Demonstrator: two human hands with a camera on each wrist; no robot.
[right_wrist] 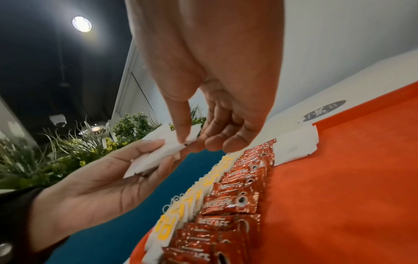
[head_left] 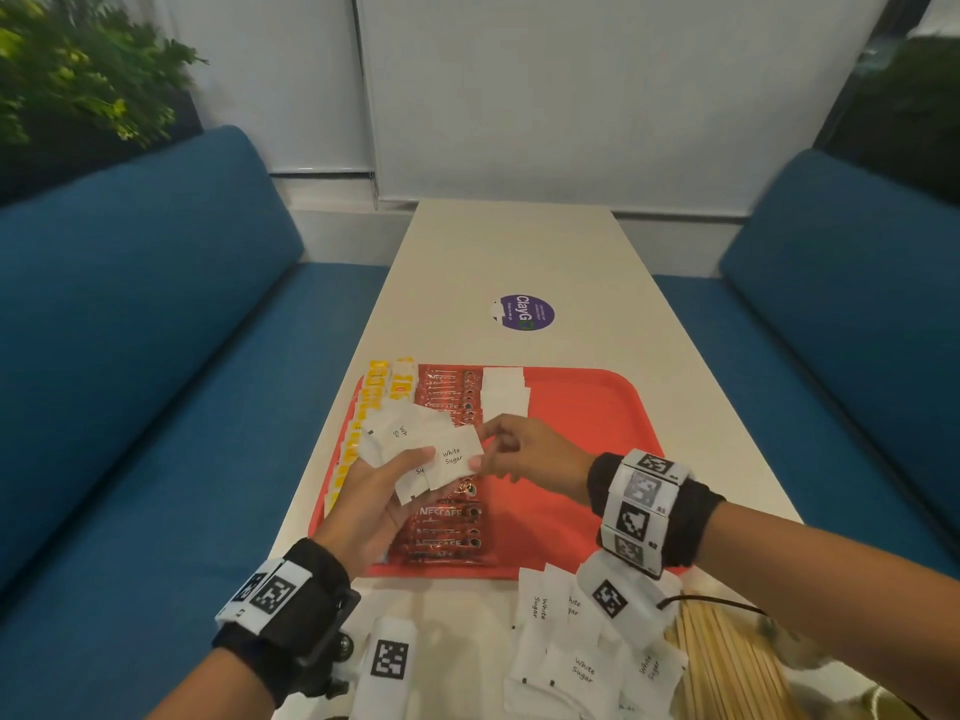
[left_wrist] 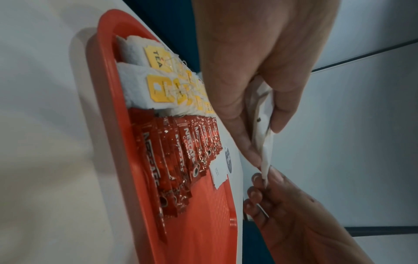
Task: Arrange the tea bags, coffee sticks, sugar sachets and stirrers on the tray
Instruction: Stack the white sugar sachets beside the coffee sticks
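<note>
A red tray (head_left: 597, 407) lies on the table, with yellow-tagged tea bags (head_left: 376, 392) along its left edge, a column of red coffee sticks (head_left: 452, 527) beside them and a few white sugar sachets (head_left: 504, 394) at the far end. My left hand (head_left: 374, 491) holds a fanned stack of white sugar sachets (head_left: 415, 444) above the tray's left side. My right hand (head_left: 511, 449) pinches the top sachet (head_left: 453, 456) of that stack by its right edge. In the wrist views the sachet stack (left_wrist: 263, 139) (right_wrist: 158, 153) sits between both hands.
Loose sugar sachets (head_left: 566, 646) lie on the table near me, with a bundle of wooden stirrers (head_left: 727, 662) to their right. A round purple sticker (head_left: 523, 312) marks the table beyond the tray. Blue sofas (head_left: 130, 356) flank the table.
</note>
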